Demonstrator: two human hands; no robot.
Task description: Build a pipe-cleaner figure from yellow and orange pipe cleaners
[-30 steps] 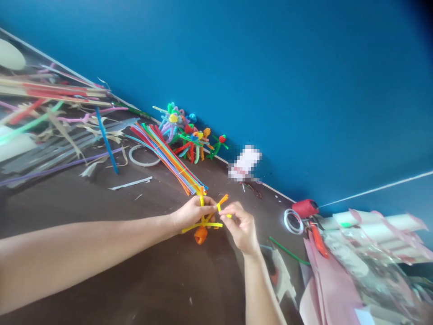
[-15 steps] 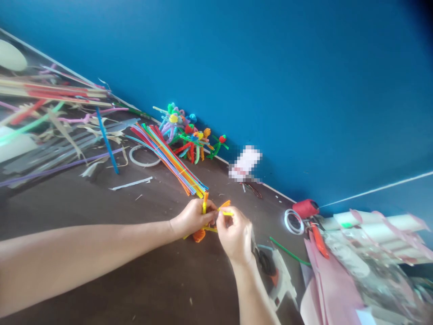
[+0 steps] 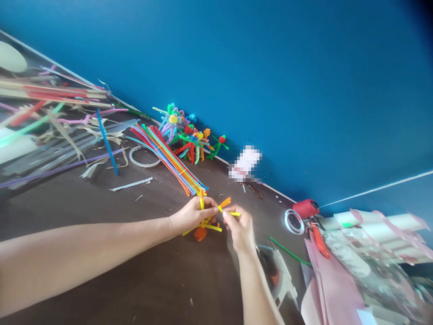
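Note:
My left hand [image 3: 194,214] is closed on a pipe cleaner figure [image 3: 200,233] with an orange round part below and orange and yellow limbs. One limb sticks up above my thumb, and others point toward the right. My right hand [image 3: 239,225] pinches a yellow pipe cleaner end [image 3: 234,213] that is wound around an orange limb [image 3: 225,203]. Part of the figure lies hidden behind my left fingers. Just beyond my hands is a banded bundle of coloured pipe cleaners [image 3: 172,160].
Several finished pipe cleaner figures [image 3: 192,137] stand against the blue wall. Loose strips and sticks [image 3: 54,95] crowd the left. At right are tape rolls [image 3: 294,221], red-handled pliers [image 3: 320,241], a glue gun [image 3: 282,280], a green pipe cleaner [image 3: 289,251] and pink sheets [image 3: 333,284].
My right hand has drawn slightly to the right with the yellow end, uncovering more of the figure. My left hand keeps its hold, nearly in the same spot.

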